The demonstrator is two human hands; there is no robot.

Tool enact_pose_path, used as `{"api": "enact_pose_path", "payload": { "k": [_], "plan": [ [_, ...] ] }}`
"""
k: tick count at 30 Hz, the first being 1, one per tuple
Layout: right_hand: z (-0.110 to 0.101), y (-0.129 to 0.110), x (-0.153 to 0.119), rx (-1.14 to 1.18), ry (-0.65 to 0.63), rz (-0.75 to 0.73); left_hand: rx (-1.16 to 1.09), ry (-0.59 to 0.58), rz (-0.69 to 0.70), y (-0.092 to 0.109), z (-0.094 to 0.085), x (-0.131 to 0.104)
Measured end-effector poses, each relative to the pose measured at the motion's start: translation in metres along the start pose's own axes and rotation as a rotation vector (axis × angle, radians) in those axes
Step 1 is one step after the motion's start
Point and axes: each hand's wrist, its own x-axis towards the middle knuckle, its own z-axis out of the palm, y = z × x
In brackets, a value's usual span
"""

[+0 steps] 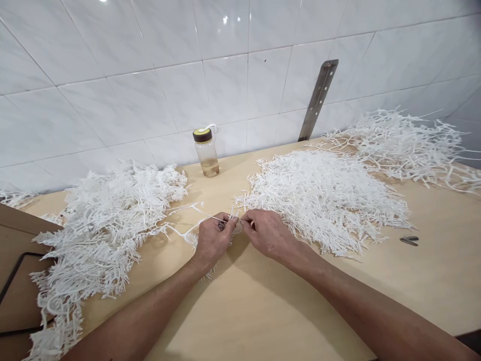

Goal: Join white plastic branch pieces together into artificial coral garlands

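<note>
1. The left hand (pixel 214 236) held a branched white strand (pixel 184 235), its fingers closed; a dark thing (pixel 221 225) showed between them, too hidden to identify.
2. The right hand (pixel 268 233) faced it in a narrow pinch, fingertips just beside the left thumb; whether it gripped anything was too small to tell.
3. The strand ran out to the left of the left hand, above the tabletop (pixel 263 316), toward the left pile (pixel 112 215) of white pieces.
4. The middle pile (pixel 323 195), made of short white bits, lay just beyond the right hand.
5. The far pile (pixel 409 145), of longer strands, lay behind it to the right.
6. A bottle (pixel 206 153) stood upright between the left and middle piles, brownish liquid inside.
7. A small metal tool (pixel 409 242) lay right of the middle pile.
8. A bracket (pixel 319 100) stood against the tiled wall (pixel 225 85).
</note>
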Motion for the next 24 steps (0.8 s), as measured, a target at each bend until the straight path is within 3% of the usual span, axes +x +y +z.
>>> {"api": "enact_pose_path", "payload": {
  "k": [8,16,19,24],
  "plan": [
    [-0.003,-0.001,0.001,0.147,-0.03,-0.001,-0.039,-0.012,-0.004,0.002,0.001,-0.001],
    [-0.005,-0.005,0.0,0.121,-0.081,0.061,-0.013,-0.002,0.055,-0.002,0.002,-0.002],
    [-0.003,-0.006,-0.001,0.116,-0.112,0.08,0.135,0.023,0.148,-0.006,0.003,-0.002],
    [0.002,-0.005,-0.001,0.19,-0.203,0.13,0.374,0.031,0.421,-0.012,0.0,-0.005]
  ]
}}
